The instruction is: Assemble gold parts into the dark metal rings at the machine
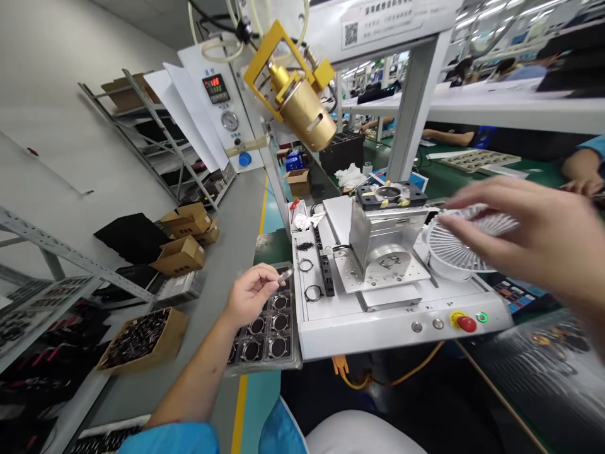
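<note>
My left hand [254,291] is closed in a pinch over the tray's upper edge. Between thumb and fingers it holds a small, shiny greyish piece [285,275], whose exact kind I cannot make out. Beneath it lies a clear plastic tray [297,353] of round, dark-centred watch cases [278,346]. My right hand [520,230], slightly smeared by motion, is raised in front of a white round fan [456,252], fingers apart and nothing visible in them. Between the hands stands a metal block [387,236] topped by a black fixture [391,194] with a round ring seat.
A brass-coloured press head [309,116] hangs above the machine base [340,334]. Black rings [312,292] lie on its left side. A red button [467,324] sits on the front panel. Cardboard boxes [179,255] stand on the floor at left; co-workers' arms [583,170] show at right.
</note>
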Action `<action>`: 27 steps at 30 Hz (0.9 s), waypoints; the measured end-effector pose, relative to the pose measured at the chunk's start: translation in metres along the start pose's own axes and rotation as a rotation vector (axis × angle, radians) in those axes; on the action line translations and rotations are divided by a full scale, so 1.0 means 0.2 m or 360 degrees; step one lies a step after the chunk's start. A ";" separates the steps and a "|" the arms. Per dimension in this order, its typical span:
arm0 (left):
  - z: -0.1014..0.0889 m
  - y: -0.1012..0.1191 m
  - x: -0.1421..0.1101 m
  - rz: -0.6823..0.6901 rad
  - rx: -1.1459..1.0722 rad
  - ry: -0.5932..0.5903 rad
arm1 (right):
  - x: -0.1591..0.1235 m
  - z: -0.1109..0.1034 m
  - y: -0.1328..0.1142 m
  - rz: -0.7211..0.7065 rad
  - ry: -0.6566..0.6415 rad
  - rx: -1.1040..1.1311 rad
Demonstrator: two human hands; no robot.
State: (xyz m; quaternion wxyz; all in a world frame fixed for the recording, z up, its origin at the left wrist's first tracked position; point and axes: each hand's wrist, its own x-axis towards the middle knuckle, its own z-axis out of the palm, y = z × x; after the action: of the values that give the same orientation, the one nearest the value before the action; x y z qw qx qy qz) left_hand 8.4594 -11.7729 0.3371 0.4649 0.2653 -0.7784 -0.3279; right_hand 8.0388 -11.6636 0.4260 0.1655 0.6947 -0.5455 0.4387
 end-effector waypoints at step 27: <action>0.63 0.51 1.18 0.0208 0.1005 -0.0506 | 0.11 0.00 0.03 0.0376 -0.0054 0.0616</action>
State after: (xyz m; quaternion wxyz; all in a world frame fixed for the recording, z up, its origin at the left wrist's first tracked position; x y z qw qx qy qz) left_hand 8.2347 -11.8428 0.4989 0.2533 0.2912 -0.9192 -0.0779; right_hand 8.0344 -11.6790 0.4427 -0.0326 0.6521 -0.5314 0.5397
